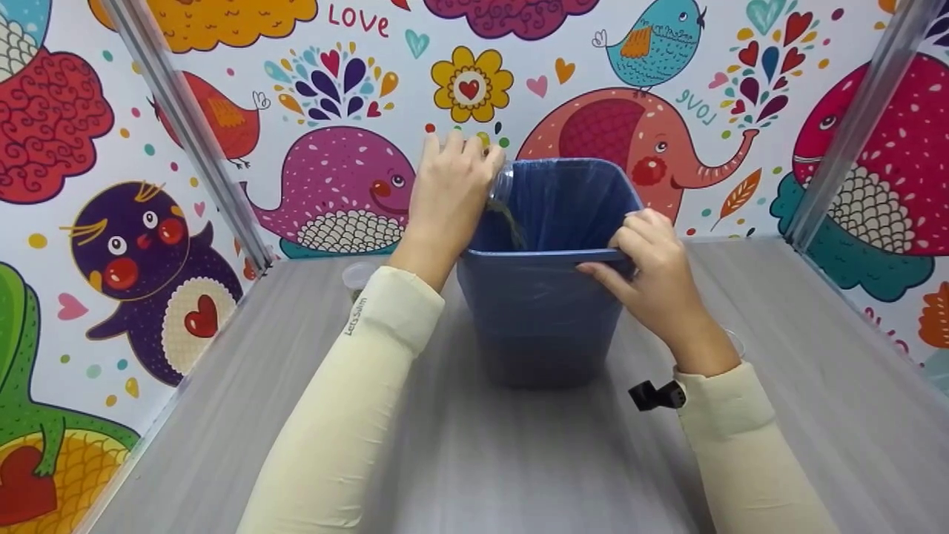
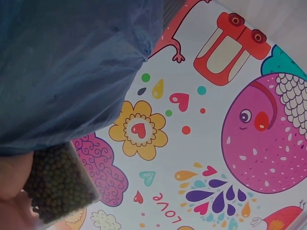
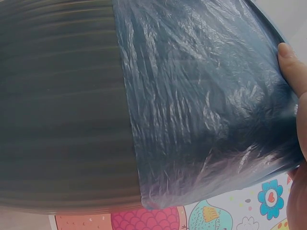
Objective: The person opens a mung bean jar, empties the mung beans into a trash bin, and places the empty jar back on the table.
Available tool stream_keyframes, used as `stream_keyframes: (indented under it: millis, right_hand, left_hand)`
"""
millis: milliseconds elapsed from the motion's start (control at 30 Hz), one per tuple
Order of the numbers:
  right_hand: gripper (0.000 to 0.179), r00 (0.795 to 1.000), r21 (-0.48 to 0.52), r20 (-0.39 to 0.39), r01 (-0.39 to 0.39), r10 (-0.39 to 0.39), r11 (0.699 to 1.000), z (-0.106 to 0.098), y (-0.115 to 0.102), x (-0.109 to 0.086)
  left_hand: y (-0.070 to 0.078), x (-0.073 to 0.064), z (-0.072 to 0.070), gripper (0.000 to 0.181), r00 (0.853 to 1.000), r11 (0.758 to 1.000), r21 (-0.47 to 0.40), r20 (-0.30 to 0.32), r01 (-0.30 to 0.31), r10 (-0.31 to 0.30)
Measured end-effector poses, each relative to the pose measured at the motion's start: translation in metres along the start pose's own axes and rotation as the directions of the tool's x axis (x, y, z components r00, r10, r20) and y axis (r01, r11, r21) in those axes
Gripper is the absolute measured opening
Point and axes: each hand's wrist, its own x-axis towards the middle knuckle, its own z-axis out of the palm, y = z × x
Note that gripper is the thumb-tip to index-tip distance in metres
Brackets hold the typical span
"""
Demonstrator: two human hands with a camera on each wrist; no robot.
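A dark trash bin (image 1: 541,326) lined with a thin blue bag (image 3: 206,96) stands upright on the table. At its left rim my left hand (image 1: 452,189) grips a clear plastic container (image 1: 503,184), tilted with its mouth toward the inside of the bin. A thin greenish stream (image 1: 511,222) runs from it into the bin. The left wrist view shows small green beans (image 2: 60,184) filling the container beside my fingers. My right hand (image 1: 656,274) holds the bin's near right rim, thumb outside and fingers over the top edge. The bin's bottom inside is hidden.
Another clear plastic cup (image 1: 358,276) stands left of the bin, partly behind my left sleeve. The rim of a further clear container (image 1: 735,341) shows behind my right wrist. A cartoon-printed wall (image 1: 356,185) rises close behind the bin, with metal posts (image 1: 196,133) at the corners.
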Motion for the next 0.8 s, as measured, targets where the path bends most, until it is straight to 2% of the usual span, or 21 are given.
stream_keyframes:
  millis: [400,800]
  right_hand:
    - [0.043,1.0,-0.006,0.003,-0.003,0.003,1.0,0.0001,0.0007,0.0]
    - [0.042,1.0,-0.003,0.005,-0.004,0.004,1.0,0.0002,0.0004,0.0001]
  left_hand:
    - [0.0003,0.0011,-0.0009,0.051,1.0,0.999,0.041,0.01,-0.025,0.024]
    - [0.0004,0.0016,-0.001,0.049,0.999,0.999,0.03,0.009,-0.034,0.034]
